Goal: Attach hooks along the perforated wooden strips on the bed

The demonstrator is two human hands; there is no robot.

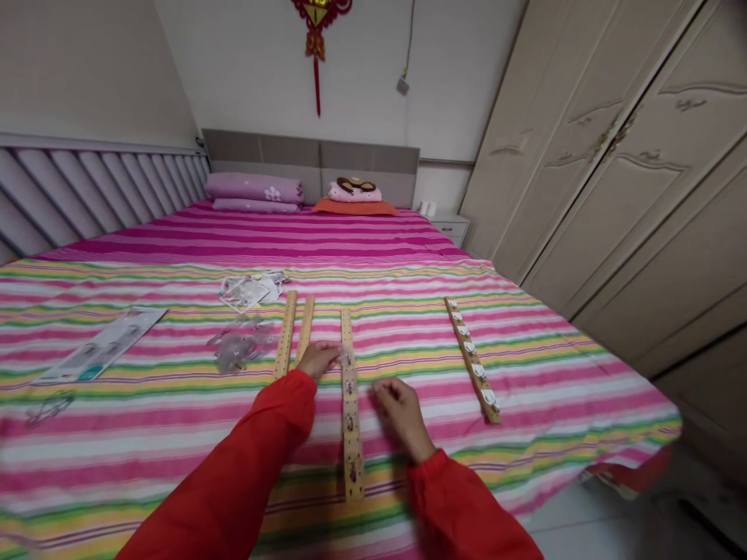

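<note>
A long wooden strip with holes (351,424) lies lengthwise on the striped bed sheet (525,365), with small metal hooks set along it. My left hand (318,359) is closed at the strip's left edge, fingertips pinched on a small hook near its upper part. On the sheet just right of the strip rests my right hand (402,416), fingers curled; whether it holds anything is hidden. Both sleeves are red.
Two bare wooden strips (295,330) lie left of my left hand. Another strip with white hooks (472,359) lies to the right. Clear plastic bags (239,346) and a printed card (102,346) lie at left. Pillows at the headboard; a wardrobe (630,171) stands right.
</note>
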